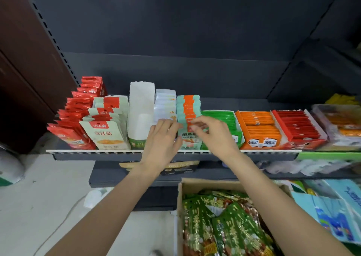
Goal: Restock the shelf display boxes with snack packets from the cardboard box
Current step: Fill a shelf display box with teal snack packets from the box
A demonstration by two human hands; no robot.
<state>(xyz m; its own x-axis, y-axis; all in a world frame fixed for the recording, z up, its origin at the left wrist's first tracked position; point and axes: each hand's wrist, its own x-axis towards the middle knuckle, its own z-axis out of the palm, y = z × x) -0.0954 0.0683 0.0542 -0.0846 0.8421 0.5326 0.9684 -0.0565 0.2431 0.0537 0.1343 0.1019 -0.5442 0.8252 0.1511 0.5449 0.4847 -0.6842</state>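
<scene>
Two hands reach to one shelf (117, 151). The left hand (163, 138) has its fingers (166, 123) loosely extended against the front of a row of teal-and-orange packets (188, 107), while the right hand (212, 133) pinches the top edge of the front packet between curled fingers. Right of that row stand three display boxes: one green (222, 117), one orange (257, 123), one red (297, 124). One cardboard box (195, 184) sits below, holding a heap of green snack packets (230, 226), too jumbled to count.
</scene>
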